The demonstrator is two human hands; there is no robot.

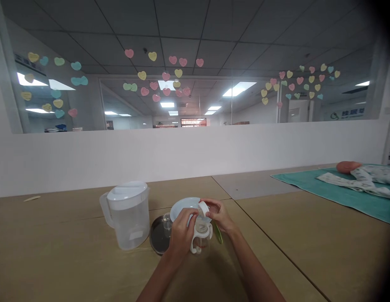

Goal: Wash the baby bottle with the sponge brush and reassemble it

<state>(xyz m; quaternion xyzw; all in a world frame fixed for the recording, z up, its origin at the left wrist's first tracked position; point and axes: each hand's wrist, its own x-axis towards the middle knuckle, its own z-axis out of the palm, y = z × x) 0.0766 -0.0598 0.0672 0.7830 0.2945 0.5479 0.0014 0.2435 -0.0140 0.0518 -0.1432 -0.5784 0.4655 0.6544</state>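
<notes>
My right hand (220, 214) is closed on a white screw ring (203, 208), tilted on its side above a baby bottle. From the left, the fingers of my left hand (183, 226) pinch what looks like a clear nipple at the ring's open side. Just below both hands, the clear baby bottle (201, 242) stands upright and uncapped, with a white two-handled holder (195, 240) around its neck. A pale blue bowl (182, 204) sits behind the hands, partly hidden. By the right wrist lies a green-handled utensil (218, 233).
A lidded translucent pitcher (132, 216) stands to the left. Next to it is a dark round tray (158, 239) with a clear dome-shaped cover (167, 221). At the far right, a green mat (311, 184) bears a doll (349, 167) and patterned cloth (342, 183). A wall borders the table's back.
</notes>
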